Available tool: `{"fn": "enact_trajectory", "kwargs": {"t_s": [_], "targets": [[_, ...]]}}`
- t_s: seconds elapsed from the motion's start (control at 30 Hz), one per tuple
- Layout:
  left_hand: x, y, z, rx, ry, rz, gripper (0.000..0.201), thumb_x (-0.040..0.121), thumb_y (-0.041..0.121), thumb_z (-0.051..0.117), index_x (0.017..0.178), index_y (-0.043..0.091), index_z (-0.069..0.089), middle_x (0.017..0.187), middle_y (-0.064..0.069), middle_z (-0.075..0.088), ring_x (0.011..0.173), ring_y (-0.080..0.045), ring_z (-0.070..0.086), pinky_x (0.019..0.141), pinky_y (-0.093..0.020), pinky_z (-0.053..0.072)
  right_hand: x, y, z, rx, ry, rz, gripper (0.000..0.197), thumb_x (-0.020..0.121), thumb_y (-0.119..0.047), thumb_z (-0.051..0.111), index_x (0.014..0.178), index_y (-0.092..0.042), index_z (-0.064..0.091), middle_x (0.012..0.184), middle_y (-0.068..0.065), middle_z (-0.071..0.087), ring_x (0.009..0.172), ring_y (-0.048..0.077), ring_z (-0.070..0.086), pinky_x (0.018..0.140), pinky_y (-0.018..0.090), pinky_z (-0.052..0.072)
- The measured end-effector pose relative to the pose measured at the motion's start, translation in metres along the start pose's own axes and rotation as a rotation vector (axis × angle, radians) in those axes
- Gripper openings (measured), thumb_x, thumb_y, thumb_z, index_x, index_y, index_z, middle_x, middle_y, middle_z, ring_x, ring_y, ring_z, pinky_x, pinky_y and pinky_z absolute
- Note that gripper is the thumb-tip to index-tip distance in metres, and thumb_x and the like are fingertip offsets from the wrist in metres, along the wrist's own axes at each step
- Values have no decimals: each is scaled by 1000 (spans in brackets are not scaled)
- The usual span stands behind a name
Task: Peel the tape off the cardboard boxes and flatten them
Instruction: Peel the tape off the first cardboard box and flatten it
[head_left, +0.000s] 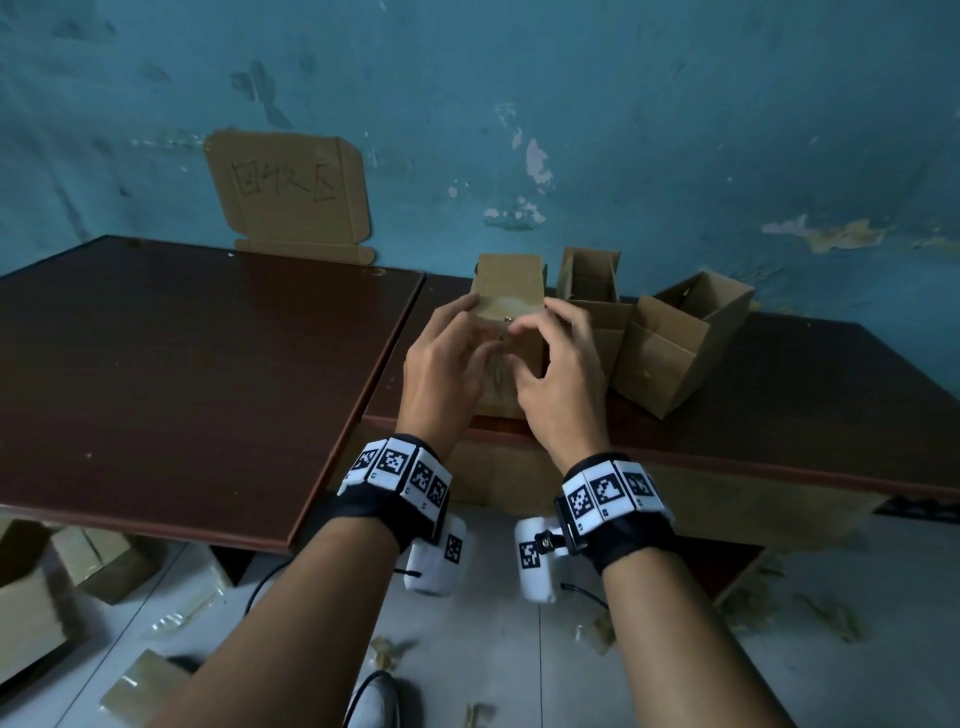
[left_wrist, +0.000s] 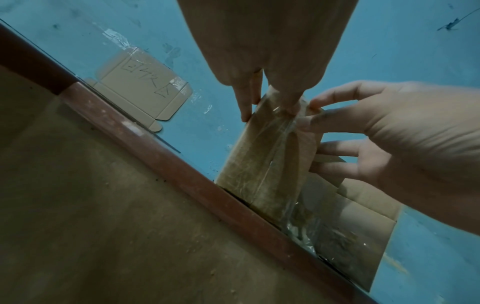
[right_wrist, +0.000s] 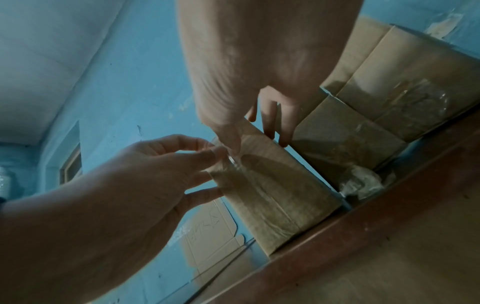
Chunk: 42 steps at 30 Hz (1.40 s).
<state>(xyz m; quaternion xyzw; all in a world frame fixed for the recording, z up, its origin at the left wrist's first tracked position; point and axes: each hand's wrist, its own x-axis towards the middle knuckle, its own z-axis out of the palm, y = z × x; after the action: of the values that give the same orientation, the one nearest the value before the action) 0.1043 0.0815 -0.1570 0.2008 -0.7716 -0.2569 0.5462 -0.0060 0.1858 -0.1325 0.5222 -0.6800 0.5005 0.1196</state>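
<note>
in the head view, centre of the frame, a small cardboard box (head_left: 506, 291) stands on its end at the near edge of the right-hand dark brown table (head_left: 779, 395), with both hands on its near, taped face. the left hand (head_left: 447, 358) grips the box from the left, fingers reaching up along its left edge and thumb across the face. the right hand (head_left: 563, 364) comes in from the right, fingers curled, with thumb and forefinger meeting at the middle of the face.

in the left wrist view the clear tape (left_wrist: 275, 156) runs down the centre seam of the box, glossy and wrinkled, and the right hand's fingertips (left_wrist: 305, 121) pinch at its upper end, close beside the left fingers that press the top of the box. in the right wrist view the same narrow pinch shows mid-frame; whether the tape end is lifted free i cannot tell.

just right of the held box, touching or nearly so, sit more opened boxes (head_left: 675, 338), their flaps up, toward the right of the frame. a second brown table (head_left: 182, 374) fills the left. a flattened cardboard sign (head_left: 291, 192) with handwritten characters is stuck on the blue peeling wall (head_left: 675, 130), upper left. at the lower left of the frame, more cardboard (head_left: 31, 613) lies on the floor.
</note>
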Motion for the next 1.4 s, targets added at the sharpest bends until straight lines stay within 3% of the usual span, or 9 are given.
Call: {"fn": "enact_trajectory", "kwargs": {"t_s": [0.13, 0.33, 0.4, 0.57, 0.73, 0.87, 1.03, 1.3, 1.4], "targets": [[4, 0, 1, 8, -32, -29, 5, 99, 4, 69, 101, 3, 74, 148, -7, 58, 129, -14, 62, 103, -42, 58, -3, 5, 7, -31, -55, -87, 34, 86, -4, 83, 116, -18, 75, 161, 8, 38, 148, 24, 46, 116, 28, 43], [4, 7, -6, -99, -124, -114, 9, 101, 4, 68, 93, 1, 72, 154, -6, 49, 126, 22, 47, 103, -5, 42, -3, 7, 10, -65, 9, -94, 20, 86, -8, 84, 105, -15, 79, 151, 6, 55, 136, 25, 57, 106, 34, 53], [4, 8, -8, -163, -114, -160, 3, 101, 4, 67, 101, 5, 70, 154, -3, 49, 130, 12, 50, 102, -7, 44, -2, 7, 11, -72, 41, -102, 17, 87, -5, 84, 102, -12, 80, 148, 8, 59, 132, 25, 60, 104, 33, 54], [2, 10, -9, -360, -161, -139, 46, 93, -11, 66, 132, 6, 50, 146, -2, 52, 130, -15, 63, 103, -38, 59, -1, 10, 13, -83, 33, -66, 6, 92, -12, 80, 92, -8, 77, 153, 3, 56, 135, 18, 57, 105, 18, 41], [0, 0, -5, 29, -213, -29, 34, 87, 3, 81, 114, 14, 64, 157, -6, 43, 136, -22, 57, 104, -47, 58, 2, 11, 9, -32, -51, -15, 10, 100, -9, 69, 92, -5, 74, 161, 0, 44, 138, -4, 40, 103, -5, 23], [-1, 0, -1, 111, -190, 20, 26, 87, 6, 82, 107, 14, 68, 160, -4, 44, 132, -26, 62, 95, -49, 60, 6, 9, 4, 64, -92, 35, 21, 104, -10, 65, 86, -3, 75, 161, 0, 42, 121, -23, 39, 97, -6, 26], [1, -1, 1, 101, -163, 10, 3, 96, 7, 72, 99, 5, 73, 158, -7, 46, 134, -24, 61, 100, -50, 58, 5, 8, 2, 106, -75, 40, 3, 94, -11, 77, 94, -12, 75, 157, 1, 49, 145, 9, 43, 109, -2, 21], [7, 9, -4, 38, -213, -133, 15, 103, 7, 66, 92, 0, 73, 158, -9, 38, 140, -16, 52, 112, -13, 41, -6, 9, 9, 6, -64, -50, 25, 87, -8, 82, 106, -9, 66, 161, 6, 44, 145, 17, 45, 110, 7, 31], [7, 12, -5, 13, -217, -250, 14, 102, 14, 68, 91, 10, 73, 151, -3, 41, 140, -10, 45, 117, -26, 40, -9, 7, 15, 16, -4, -29, 43, 87, -10, 83, 122, -7, 59, 143, 7, 54, 132, 15, 54, 103, 17, 44]]}}
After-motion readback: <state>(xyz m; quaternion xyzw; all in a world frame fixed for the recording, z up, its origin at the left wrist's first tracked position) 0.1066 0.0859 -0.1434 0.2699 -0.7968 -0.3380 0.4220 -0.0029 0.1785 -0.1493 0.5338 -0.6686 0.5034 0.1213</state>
